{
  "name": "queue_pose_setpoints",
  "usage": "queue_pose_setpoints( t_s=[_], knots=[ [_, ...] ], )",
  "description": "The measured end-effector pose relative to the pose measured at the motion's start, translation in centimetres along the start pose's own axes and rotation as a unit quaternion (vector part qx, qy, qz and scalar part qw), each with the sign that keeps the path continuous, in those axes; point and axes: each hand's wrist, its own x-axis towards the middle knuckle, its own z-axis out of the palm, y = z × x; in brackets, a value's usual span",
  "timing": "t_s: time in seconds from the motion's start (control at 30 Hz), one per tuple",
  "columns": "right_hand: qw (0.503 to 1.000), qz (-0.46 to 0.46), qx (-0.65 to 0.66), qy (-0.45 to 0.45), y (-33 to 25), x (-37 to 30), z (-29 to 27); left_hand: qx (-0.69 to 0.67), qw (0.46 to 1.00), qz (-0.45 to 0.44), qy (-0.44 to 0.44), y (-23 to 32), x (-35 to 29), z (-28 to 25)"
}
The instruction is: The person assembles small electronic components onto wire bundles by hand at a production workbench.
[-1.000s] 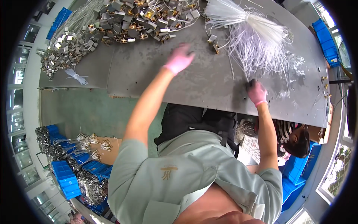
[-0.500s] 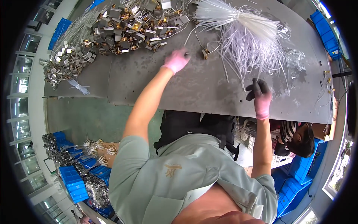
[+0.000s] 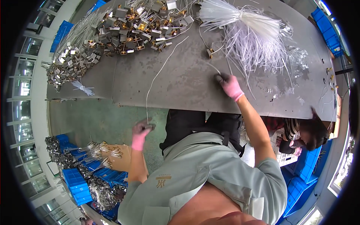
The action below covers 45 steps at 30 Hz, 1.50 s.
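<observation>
My left hand [image 3: 141, 133], in a pink and dark-grey glove, is past the table's near edge, fingers pinched on the end of a thin white wire [image 3: 160, 71]. That wire runs up across the tabletop toward a heap of small grey box-shaped parts with brass-coloured fittings [image 3: 131, 30]. Over the table my right hand [image 3: 230, 86], gloved alike, is closed on a thin whitish strip [image 3: 213, 67] that sticks out past its fingertips. Beyond it lies a large bundle of translucent white plastic strips [image 3: 255, 41]. One brass-fitted part [image 3: 209, 52] on a wire lies between heap and bundle.
A second pile of small metal parts [image 3: 71, 62] and a small tuft of white strips [image 3: 82, 87] lie at the table's left. Blue crates [image 3: 77, 185] and cardboard [image 3: 122, 159] are at lower left. Another person [image 3: 313, 131] works at right beside blue crates [image 3: 305, 165].
My left hand has drawn back from beside the heap to past the near edge, pulling the wire out. My right hand has moved left, away from the strip bundle's lower end.
</observation>
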Motion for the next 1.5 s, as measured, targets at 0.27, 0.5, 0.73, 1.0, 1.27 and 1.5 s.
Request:
queue_pose_setpoints(
  t_s=[0.27, 0.5, 0.73, 1.0, 1.27, 1.5],
  knots=[
    [0.955, -0.010, 0.295, -0.039, -5.2, 2.4, 0.3, -0.153, 0.966, -0.097, -0.182, 1.0, -2.6, 0.7],
    [0.915, -0.056, 0.394, 0.064, -9.5, 3.3, -2.9, -0.238, 0.958, -0.078, -0.138, 0.0, -1.0, 2.5],
    [0.885, -0.134, 0.389, 0.217, -12.5, 2.6, -5.2, -0.291, 0.947, -0.076, -0.112, 1.1, 0.7, 2.8],
    [0.871, -0.164, 0.379, 0.265, -12.1, 3.1, -4.7, -0.308, 0.943, -0.080, -0.100, 0.6, 0.3, 2.7],
    [0.884, -0.217, 0.304, 0.282, -13.4, 3.0, -6.7, -0.343, 0.926, -0.088, -0.128, 1.7, 2.3, 4.7],
    [0.870, -0.235, 0.304, 0.309, -13.9, 2.2, -7.1, -0.376, 0.912, -0.114, -0.121, 2.0, 2.3, 4.9]
  ],
)
